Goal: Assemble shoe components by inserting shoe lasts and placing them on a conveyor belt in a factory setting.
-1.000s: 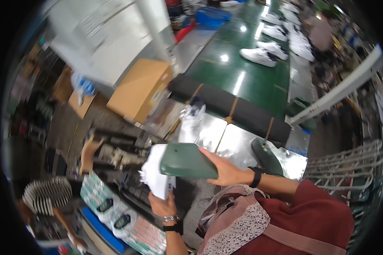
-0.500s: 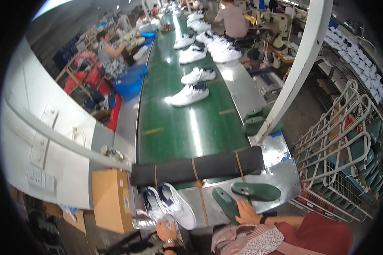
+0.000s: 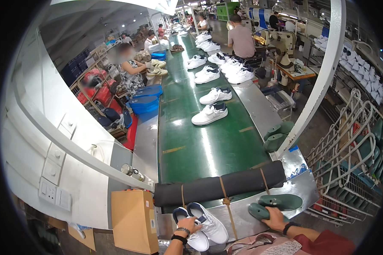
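Two white sneakers with dark navy linings lie side by side at the near end of the line. My left hand is closed over the top of the left sneaker, its fingers at the laces and tongue. Touching its right side is the other sneaker. To the right, my right hand grips a dark green shoe last, fingers wrapped over its near side. A second green last lies just beyond it on the metal surface.
A black padded roll tied with cords crosses the green conveyor belt. White sneakers stand farther along the belt. A cardboard box is at left; a white post and wire rack are at right. Co-workers sit farther off.
My left hand has moved from the toe side of the sneakers onto the left one. My right hand has turned the green last, bringing it close beside the other last. The view has shifted.
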Motion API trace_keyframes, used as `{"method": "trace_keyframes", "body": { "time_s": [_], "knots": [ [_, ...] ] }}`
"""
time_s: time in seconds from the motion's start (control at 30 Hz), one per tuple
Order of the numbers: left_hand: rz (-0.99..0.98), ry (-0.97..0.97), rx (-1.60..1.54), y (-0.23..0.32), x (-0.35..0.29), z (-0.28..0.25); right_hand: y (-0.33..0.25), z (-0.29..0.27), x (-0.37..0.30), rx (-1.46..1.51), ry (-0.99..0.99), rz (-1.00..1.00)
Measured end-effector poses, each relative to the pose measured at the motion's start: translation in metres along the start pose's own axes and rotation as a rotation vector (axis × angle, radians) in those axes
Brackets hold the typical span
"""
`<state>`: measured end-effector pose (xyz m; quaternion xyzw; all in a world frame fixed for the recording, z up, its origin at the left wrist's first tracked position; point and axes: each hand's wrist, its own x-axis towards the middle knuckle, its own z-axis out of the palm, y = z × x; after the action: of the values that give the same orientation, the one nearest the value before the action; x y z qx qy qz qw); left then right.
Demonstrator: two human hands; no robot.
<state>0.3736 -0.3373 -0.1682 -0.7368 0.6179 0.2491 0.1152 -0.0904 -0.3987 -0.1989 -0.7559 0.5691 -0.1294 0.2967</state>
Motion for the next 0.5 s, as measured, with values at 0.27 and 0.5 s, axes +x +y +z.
{"method": "trace_keyframes", "body": {
  "time_s": [0.27, 0.5],
  "knots": [
    [0.132, -0.016, -0.083, 0.022, -0.002, -0.048, -0.019, -0.033, -0.023, -0.287, 0.165, -0.1],
    [0.696, 0.269, 0.334, 0.068, 0.074, -0.179, -0.025, -0.053, -0.007, -0.32, 0.257, -0.13]
  ]
}}
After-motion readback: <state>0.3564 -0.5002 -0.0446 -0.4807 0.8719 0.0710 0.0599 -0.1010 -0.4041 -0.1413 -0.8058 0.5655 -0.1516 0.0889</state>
